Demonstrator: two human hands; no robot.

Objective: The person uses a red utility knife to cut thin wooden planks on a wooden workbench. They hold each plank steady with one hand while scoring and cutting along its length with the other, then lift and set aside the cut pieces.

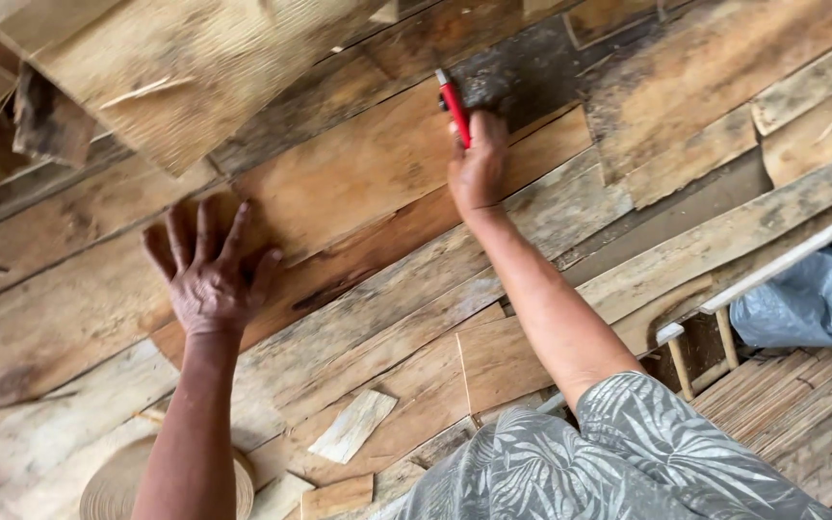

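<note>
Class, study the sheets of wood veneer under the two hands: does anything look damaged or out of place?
Yes. A dark, mould-like stain blotches the veneer just beyond the red cutter in the right hand. A loose offcut lies askew near the bottom. The left hand presses flat on an unmarked sheet.

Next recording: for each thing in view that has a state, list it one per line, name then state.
left hand: open, fingers spread, pressed flat on the veneer sheet.
right hand: closed around the red cutter.
red cutter: held, tip against the wood.
veneer sheet: lying flat under both hands, overlapping other sheets.
small offcut: loose on the pile.
</note>
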